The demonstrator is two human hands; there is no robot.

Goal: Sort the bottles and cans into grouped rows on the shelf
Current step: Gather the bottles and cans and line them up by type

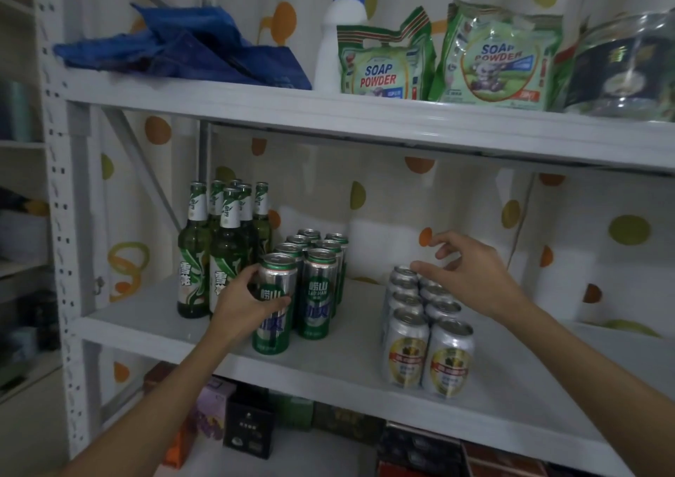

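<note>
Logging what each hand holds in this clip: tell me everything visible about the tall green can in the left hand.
The tall green can is slim shiny metal: silver body, green rim band, round green label with white characters, green base. It stands upright near the middle shelf's front edge, heading the left row of like cans. The left hand curls round its middle.

Green bottles (204, 253), green-and-silver cans (317, 286), silver-and-gold cans (427, 341), white shelf (347, 363).
</note>
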